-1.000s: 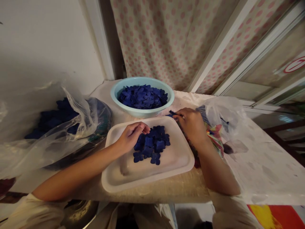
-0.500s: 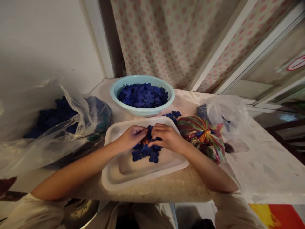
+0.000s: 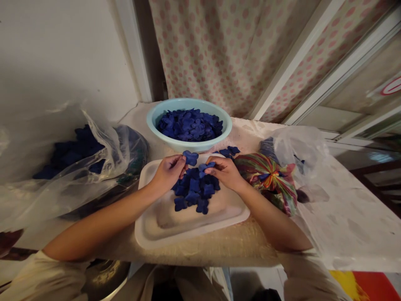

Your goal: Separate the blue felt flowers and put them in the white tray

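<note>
My left hand [image 3: 172, 170] pinches a blue flower-shaped piece [image 3: 190, 157] between thumb and fingers, held up over the far side of a white tray [image 3: 163, 236]. Close by on the right, my right hand [image 3: 224, 170] grips a second blue flower-shaped piece [image 3: 206, 166] by its edge. The two pieces are apart. Below them a loose heap of blue flower-shaped pieces [image 3: 192, 190] lies in the tray. Behind the tray stands a light blue basin [image 3: 188, 146], filled with many more of these pieces.
A clear plastic bag [image 3: 106, 163] with blue pieces stands at the left. To the right sit a tied striped bundle [image 3: 266, 177] and another clear bag [image 3: 297, 146]. A few loose blue pieces [image 3: 228, 151] lie beside the basin. A dotted curtain [image 3: 219, 54] hangs behind the table.
My hands were close together over the heap, their fingers hiding what they held. Now they have moved apart and slightly up, each showing a blue flower-shaped piece.
</note>
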### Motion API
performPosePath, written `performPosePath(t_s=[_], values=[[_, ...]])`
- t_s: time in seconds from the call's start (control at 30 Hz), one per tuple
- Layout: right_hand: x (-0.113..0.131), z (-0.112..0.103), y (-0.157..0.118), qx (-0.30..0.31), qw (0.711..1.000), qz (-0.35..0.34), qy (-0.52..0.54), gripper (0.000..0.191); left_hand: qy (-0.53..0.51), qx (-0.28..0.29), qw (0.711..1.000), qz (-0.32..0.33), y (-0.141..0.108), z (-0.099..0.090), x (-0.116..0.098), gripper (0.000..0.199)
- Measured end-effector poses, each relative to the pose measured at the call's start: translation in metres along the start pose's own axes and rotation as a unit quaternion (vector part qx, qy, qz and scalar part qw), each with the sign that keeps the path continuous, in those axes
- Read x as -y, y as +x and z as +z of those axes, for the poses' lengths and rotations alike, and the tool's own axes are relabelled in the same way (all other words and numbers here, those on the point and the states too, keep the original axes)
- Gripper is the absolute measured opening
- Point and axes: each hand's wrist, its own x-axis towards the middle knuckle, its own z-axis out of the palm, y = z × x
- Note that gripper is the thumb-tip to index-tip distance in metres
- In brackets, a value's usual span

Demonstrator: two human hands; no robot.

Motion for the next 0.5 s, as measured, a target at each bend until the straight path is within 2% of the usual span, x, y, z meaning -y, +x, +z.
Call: performPosePath(t_s=[0.2,0.33,0.5], values=[[0.001,0.003,-0.002,0.012,0.999,0.0,-0.051,0.041,0.003,0.003,1.0,0.001,0.0,-0.001,0.0,0.033],[-0.002,0.005,-0.004,-0.012,0.998,0.009,-0.068,0.051,0.035,0.02,0.999,0.008,-0.002,0.001,-0.006,0.032],[-0.012,0.004,-0.005,-0.05,0.995,0.058,-0.065,0.054,0.05,0.021,0.999,0.0,-0.004,0.004,-0.014,0.03]])
